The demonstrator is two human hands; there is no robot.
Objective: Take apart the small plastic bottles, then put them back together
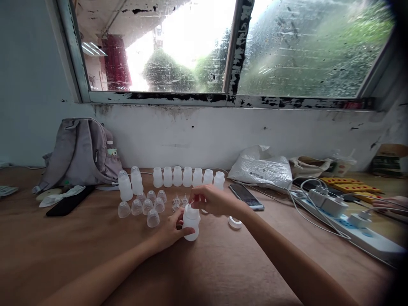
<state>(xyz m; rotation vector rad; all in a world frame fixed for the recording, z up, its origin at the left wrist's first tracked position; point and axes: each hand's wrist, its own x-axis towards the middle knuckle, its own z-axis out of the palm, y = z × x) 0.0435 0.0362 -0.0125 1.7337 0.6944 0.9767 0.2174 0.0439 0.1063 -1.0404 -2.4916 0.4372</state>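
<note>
A frosted white baby bottle (pixel 191 225) stands upright on the table in front of me. My left hand (pixel 175 225) is closed around its left side, with the thumb across the front. Over the bottle's mouth, my right hand (pixel 212 199) has its fingers pinched together; what they hold is hidden. Behind my hands lie several clear bottle nipples (pixel 176 199), partly covered by the fingers. To the left are several clear dome caps (pixel 153 218). A white collar ring (pixel 235 222) lies right of my right hand.
Several open bottles (pixel 177 176) stand in a row near the wall. Two capped bottles (pixel 125 187) stand left of them. A phone (pixel 246 196), a silvery bag (pixel 261 168), a power strip (pixel 357 236) with cables and another person's hand (pixel 392 204) are right. A backpack (pixel 79 153) sits left.
</note>
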